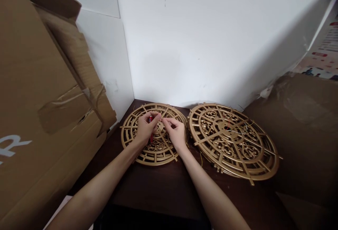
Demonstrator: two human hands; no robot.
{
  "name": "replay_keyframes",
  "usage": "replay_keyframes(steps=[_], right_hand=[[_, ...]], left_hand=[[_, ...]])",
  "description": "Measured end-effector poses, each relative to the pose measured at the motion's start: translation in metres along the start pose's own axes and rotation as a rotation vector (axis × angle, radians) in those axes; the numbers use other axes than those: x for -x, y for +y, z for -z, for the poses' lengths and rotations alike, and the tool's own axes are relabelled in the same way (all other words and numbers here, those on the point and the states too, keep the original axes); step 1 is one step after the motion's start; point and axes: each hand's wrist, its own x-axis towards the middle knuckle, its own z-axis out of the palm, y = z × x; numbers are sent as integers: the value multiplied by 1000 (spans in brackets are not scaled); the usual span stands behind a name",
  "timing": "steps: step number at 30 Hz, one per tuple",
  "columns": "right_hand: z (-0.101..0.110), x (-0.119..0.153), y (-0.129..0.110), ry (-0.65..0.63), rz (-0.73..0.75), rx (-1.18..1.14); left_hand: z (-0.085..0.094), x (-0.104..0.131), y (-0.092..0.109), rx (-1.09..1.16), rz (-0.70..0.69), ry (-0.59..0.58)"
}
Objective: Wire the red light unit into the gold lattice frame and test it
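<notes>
My left hand (145, 127) is closed over the left gold openwork disc (155, 159). A slim red object (151, 138), perhaps a tool's handle, is tucked in its palm; the rest of it is covered by my fingers. My right hand (176, 131) is closed too, thumb and finger pinched right beside the left fingertips above the disc's hub. Something tiny may be between the two pinches, but it is too small to make out. The disc lies flat on a dark brown table (155, 187), with scrollwork and radial bars.
To the right lies a stack of similar gold discs (257, 177), with thin red and white wires (237, 130) near its middle. A large cardboard box (34, 82) stands at left, another brown box (298, 124) at right. A white wall (200, 39) rises behind.
</notes>
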Motion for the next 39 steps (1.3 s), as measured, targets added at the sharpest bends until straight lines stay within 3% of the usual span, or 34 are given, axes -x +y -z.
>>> replay_keyframes(steps=[8,19,24,39], right_hand=[[0,0,1,36,2,-101],[0,0,2,63,-13,-59],[0,0,1,17,-5,-51],[0,-1,4,53,-29,-126]], left_hand=[[0,0,0,-70,-11,-10],[0,2,2,-41,14,27],[0,3,4,-65,22,6],[3,1,6,-90,51,-124]])
